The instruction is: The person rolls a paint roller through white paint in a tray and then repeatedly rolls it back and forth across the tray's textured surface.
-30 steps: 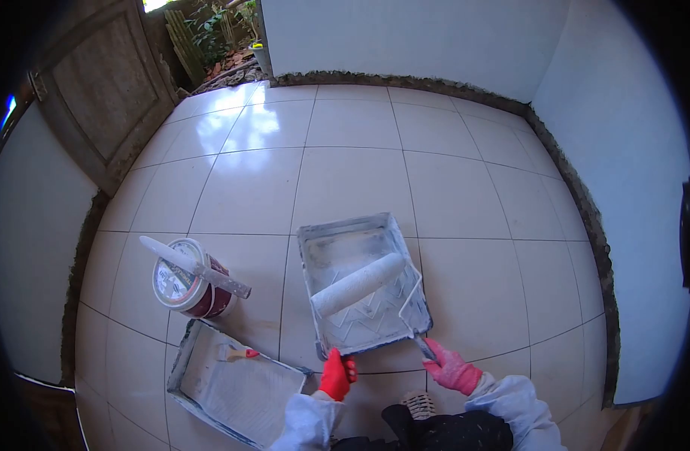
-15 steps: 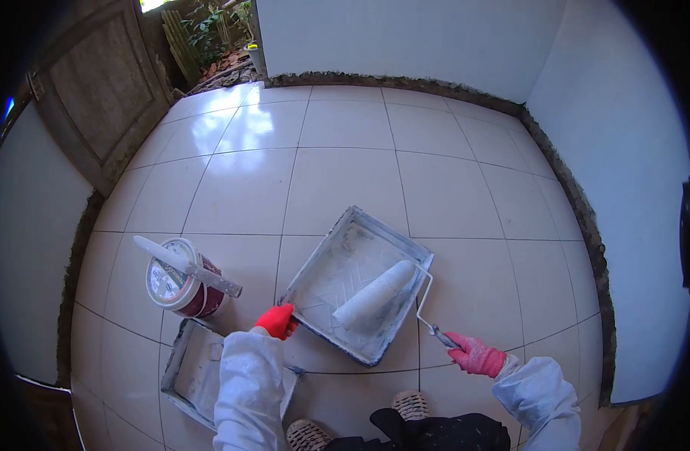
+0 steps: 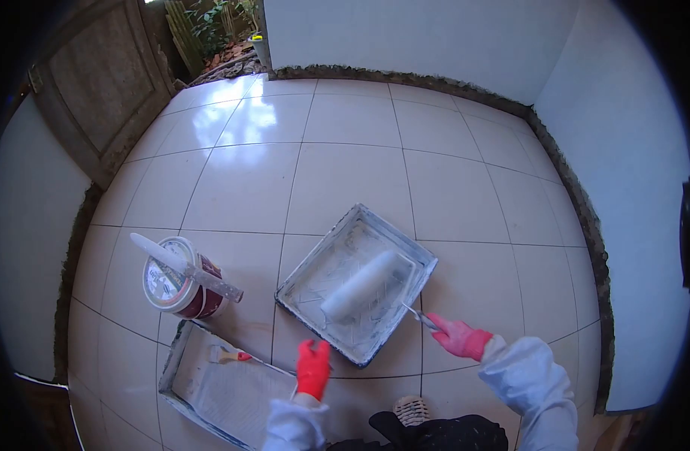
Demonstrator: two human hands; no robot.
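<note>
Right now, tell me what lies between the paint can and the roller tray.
Head view: only bare floor tile; the stick across the paint can juts toward the roller tray.

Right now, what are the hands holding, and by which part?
The right hand grips the paint roller by its handle end. The left hand is open beside the tray, holding nothing.

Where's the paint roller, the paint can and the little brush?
paint roller [image 3: 360, 286]: head view, on its white fuzzy sleeve.
paint can [image 3: 164, 289]: head view, on its lid.
paintbrush [image 3: 238, 356]: head view, on its handle.
</note>
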